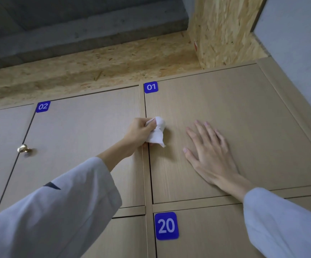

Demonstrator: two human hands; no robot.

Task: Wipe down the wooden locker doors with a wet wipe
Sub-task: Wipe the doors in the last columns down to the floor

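Locker doors (225, 127) labelled 01, 02, 20; left hand (138, 135) grips wipe (157, 132).

Four locker doors (225, 127); three blue number plates (151, 87) (01, 02, 20); one brass knob (22, 148); one wipe (157, 132); two hands (209, 153).

Soft, even, dimmish indoor light; faint shadows beneath the wipe (157, 132) (slight motion blur), wide-angle bending at frame edges.
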